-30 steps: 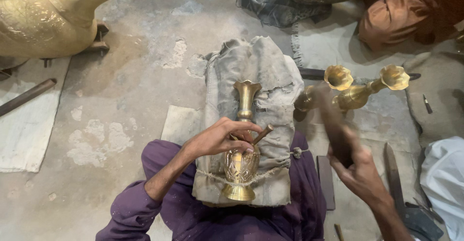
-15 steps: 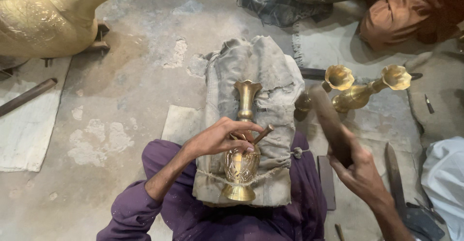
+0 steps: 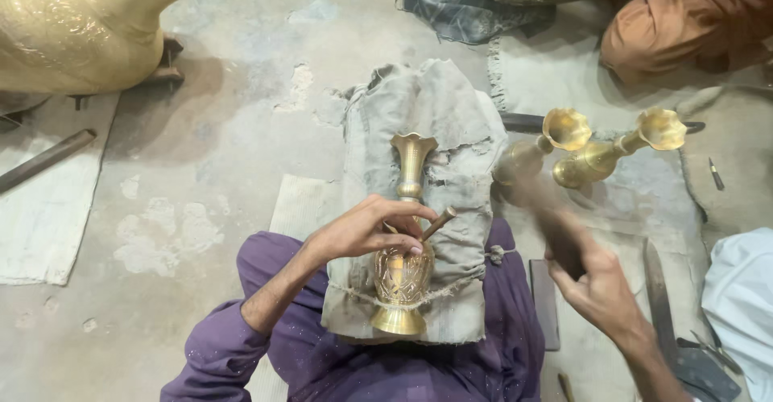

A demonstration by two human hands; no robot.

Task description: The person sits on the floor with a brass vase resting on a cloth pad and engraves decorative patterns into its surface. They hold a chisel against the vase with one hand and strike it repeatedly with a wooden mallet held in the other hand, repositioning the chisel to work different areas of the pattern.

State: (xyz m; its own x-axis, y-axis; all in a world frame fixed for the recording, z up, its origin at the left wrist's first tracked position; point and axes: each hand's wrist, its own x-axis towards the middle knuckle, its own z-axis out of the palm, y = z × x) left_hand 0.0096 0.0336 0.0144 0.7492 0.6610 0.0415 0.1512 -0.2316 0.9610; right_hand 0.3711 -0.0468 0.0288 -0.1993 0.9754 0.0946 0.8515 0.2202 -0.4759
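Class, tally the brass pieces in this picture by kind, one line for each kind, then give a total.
Slim brass vases: 3, one on the padded cloth under the left hand, two lying on the floor.
Large brass vessel: 1.
Total: 4.

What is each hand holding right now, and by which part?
Left hand pinches a short metal punch near its lower end, over the engraved brass vase. Right hand grips a blurred dark tool by its lower end.

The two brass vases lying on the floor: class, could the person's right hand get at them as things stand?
Probably not freely: the right hand already grips a dark, blurred tool, though the two brass vases lie just beyond it, unobstructed.
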